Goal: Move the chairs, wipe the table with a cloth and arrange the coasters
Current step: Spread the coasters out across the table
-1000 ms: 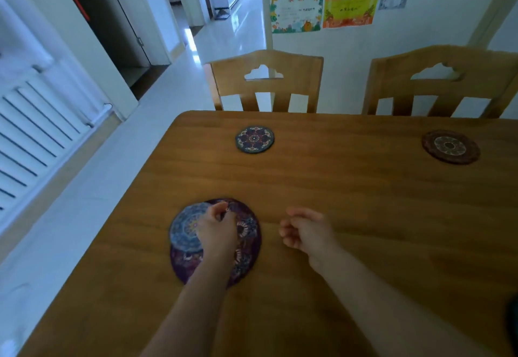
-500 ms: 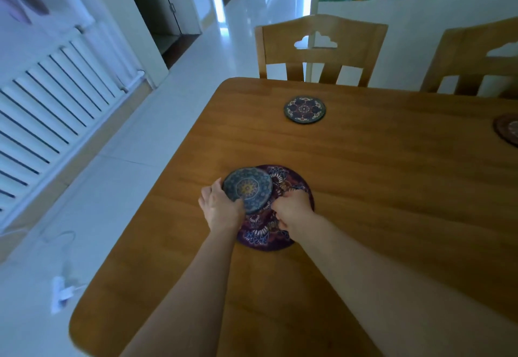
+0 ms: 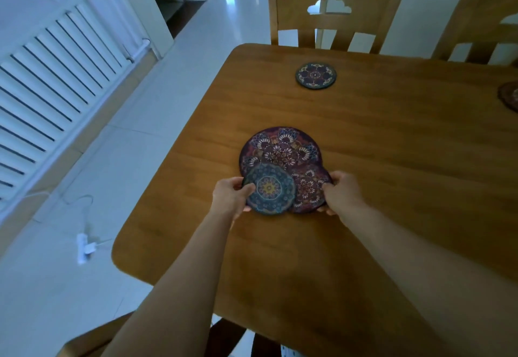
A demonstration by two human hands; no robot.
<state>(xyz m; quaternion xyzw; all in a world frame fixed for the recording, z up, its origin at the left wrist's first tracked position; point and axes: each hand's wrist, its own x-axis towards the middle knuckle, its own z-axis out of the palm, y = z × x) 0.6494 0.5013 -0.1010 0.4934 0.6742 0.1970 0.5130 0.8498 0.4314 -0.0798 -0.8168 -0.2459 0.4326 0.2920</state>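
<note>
- We hold two small coasters near the table's (image 3: 364, 138) near-left corner: our left hand (image 3: 229, 197) is pinched closed on the left rim of the blue coaster (image 3: 269, 188), thumb on top and fingers underneath.
- Our right hand (image 3: 340, 192) is closed the same way on the right rim of the dark red coaster (image 3: 307, 188), which lies partly under the blue one.
- Both overlap the near edge of the big round mat (image 3: 280, 147), which lies flat on the wood just beyond them.
- We judge these coasters light, thin and fairly stiff, since they keep their round shape when held by one edge; they may be ceramic or cork-backed, so we would not drop them.
- Lying flat they offer little to catch, so the rim is the place to take hold, sliding a fingertip under or drawing them over an edge.
- The big mat looks softer and may flex; two hands on opposite edges would suit it.
- Counting: four small coasters in view, the two in our hands, one far coaster (image 3: 316, 75) before the left chair (image 3: 333, 6), and one edge coaster (image 3: 510, 98) cut off at the far right.
- One big mat, one table, and two chairs at the far side; a bit of wood at the bottom left may be a third, we cannot tell.
</note>
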